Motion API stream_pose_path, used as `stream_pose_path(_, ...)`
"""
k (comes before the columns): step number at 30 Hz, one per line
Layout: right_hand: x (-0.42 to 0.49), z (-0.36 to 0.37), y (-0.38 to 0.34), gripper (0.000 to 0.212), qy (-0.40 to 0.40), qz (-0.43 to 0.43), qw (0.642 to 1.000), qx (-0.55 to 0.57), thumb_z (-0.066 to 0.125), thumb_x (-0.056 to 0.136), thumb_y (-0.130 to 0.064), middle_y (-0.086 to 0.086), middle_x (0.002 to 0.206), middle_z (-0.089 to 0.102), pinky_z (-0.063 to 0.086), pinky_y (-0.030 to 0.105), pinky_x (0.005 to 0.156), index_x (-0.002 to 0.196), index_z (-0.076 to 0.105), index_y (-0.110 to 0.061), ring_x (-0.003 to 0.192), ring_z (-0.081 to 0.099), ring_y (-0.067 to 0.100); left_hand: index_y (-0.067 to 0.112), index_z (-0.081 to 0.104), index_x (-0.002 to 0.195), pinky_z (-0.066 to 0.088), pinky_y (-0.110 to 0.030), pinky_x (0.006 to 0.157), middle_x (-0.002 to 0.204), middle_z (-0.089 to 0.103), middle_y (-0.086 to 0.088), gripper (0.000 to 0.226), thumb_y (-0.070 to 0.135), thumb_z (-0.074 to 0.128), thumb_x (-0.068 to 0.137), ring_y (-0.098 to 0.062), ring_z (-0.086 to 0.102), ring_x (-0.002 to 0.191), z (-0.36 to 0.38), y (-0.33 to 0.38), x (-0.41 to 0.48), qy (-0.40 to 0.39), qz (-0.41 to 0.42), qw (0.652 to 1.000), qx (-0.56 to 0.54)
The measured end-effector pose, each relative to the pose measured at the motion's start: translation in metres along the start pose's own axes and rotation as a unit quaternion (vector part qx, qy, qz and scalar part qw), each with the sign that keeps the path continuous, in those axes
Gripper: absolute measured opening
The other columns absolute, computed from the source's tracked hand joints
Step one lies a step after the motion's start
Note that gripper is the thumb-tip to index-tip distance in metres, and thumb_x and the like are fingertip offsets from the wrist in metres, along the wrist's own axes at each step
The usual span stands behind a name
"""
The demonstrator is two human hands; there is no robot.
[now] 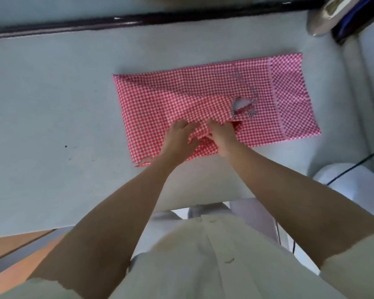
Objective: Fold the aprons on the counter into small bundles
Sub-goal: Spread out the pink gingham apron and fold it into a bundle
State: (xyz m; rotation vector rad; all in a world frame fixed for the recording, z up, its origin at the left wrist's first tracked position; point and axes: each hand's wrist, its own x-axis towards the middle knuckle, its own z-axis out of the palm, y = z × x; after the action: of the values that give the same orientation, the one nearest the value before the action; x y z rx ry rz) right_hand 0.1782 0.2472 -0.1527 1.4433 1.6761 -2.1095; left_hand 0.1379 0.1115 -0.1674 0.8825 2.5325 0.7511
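red-checked apron (203, 93) lies folded on the pale table (52, 93); left hand (180, 137) and right hand (221, 134) pinch its bunched near edge with curled fingers.

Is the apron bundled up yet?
No, the red checked apron lies flat in a long rectangle on the counter.

Counter (52, 104) left of the apron (203, 93): bare surface, wide room for a hand. Apron's near edge taken by left hand (179, 139) and right hand (222, 137), close together. Dark rail (73, 26) closes the far edge. Shiny metal object (324, 16) blocks the far right corner; black cable (354, 165) runs near right.
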Motion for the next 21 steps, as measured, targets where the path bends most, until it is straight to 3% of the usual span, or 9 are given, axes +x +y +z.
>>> stream_pose_path(3, -0.002, -0.021, -0.023, 0.061, 0.034, -0.054, 0.997, -0.031, 0.055, 0.097, -0.032, 0.006, 0.145, 0.044, 0.038, 0.044, 0.111, 0.15, 0.031, -0.015, 0.126, 0.048, 0.023, 0.019, 0.059, 0.129, 0.034, -0.052, 0.108, 0.127, 0.053, -0.009, 0.051, 0.044, 0.039, 0.089, -0.029, 0.043, 0.123, -0.002, 0.001, 0.002, 0.076, -0.045, 0.996, 0.019)
stream_pose_path(7, 0.004, -0.059, -0.052, 0.053, 0.135, -0.129, 0.982, 0.036, 0.041, 0.102, -0.03, 0.006, 0.15, 0.039, 0.035, 0.038, 0.113, 0.15, 0.026, -0.013, 0.132, 0.043, 0.022, 0.021, 0.04, 0.144, 0.01, -0.052, 0.12, 0.152, 0.034, -0.004, 0.054, 0.046, 0.041, 0.096, -0.027, 0.022, 0.144, -0.007, 0.006, 0.014, 0.111, -0.106, 0.986, 0.064)
stream_pose_path(9, 0.014, -0.079, -0.047, 0.056, 0.182, -0.084, 0.977, 0.066, 0.038, 0.102, -0.038, 0.007, 0.15, 0.038, 0.036, 0.045, 0.113, 0.151, 0.024, -0.013, 0.133, 0.043, 0.025, 0.024, 0.033, 0.149, 0.0, -0.053, 0.12, 0.159, 0.024, -0.003, 0.058, 0.048, 0.041, 0.097, -0.028, 0.01, 0.148, -0.003, 0.003, 0.019, 0.074, -0.11, 0.985, 0.11)
stream_pose_path(12, 0.014, -0.087, -0.023, 0.072, 0.113, 0.01, 0.993, 0.024, 0.047, 0.096, -0.051, 0.008, 0.152, 0.035, 0.038, 0.052, 0.111, 0.154, 0.017, -0.02, 0.135, 0.042, 0.031, 0.033, 0.024, 0.152, -0.012, -0.06, 0.115, 0.163, 0.009, -0.001, 0.06, 0.056, 0.034, 0.097, -0.031, -0.005, 0.15, 0.006, -0.003, 0.018, -0.037, -0.116, 0.981, 0.152)
stream_pose_path(15, 0.004, -0.073, -0.006, 0.068, 0.083, 0.005, 0.993, -0.08, 0.056, 0.096, -0.036, 0.009, 0.15, 0.037, 0.034, 0.043, 0.115, 0.151, 0.023, -0.014, 0.135, 0.04, 0.029, 0.036, 0.011, 0.154, 0.002, -0.063, 0.117, 0.164, 0.005, -0.003, 0.067, 0.065, 0.018, 0.094, -0.034, 0.0, 0.15, 0.015, -0.013, 0.01, -0.136, -0.108, 0.962, 0.21)
stream_pose_path(17, 0.001, -0.064, 0.0, 0.059, 0.084, -0.012, 0.992, -0.092, 0.056, 0.096, -0.024, 0.008, 0.141, 0.044, 0.037, 0.041, 0.113, 0.147, 0.031, -0.011, 0.131, 0.044, 0.028, 0.036, 0.009, 0.154, 0.011, -0.063, 0.117, 0.163, 0.009, -0.005, 0.071, 0.069, 0.013, 0.092, -0.037, 0.01, 0.148, 0.015, -0.018, 0.004, -0.141, -0.084, 0.952, 0.259)
stream_pose_path(21, 0.001, -0.041, -0.004, 0.059, 0.045, -0.056, 0.987, -0.147, 0.057, 0.094, -0.024, 0.006, 0.139, 0.045, 0.037, 0.043, 0.112, 0.146, 0.03, -0.014, 0.126, 0.045, 0.021, 0.029, 0.023, 0.152, 0.04, -0.059, 0.105, 0.154, 0.029, -0.013, 0.067, 0.064, 0.021, 0.095, -0.04, 0.038, 0.134, 0.003, -0.023, -0.005, -0.119, -0.107, 0.947, 0.28)
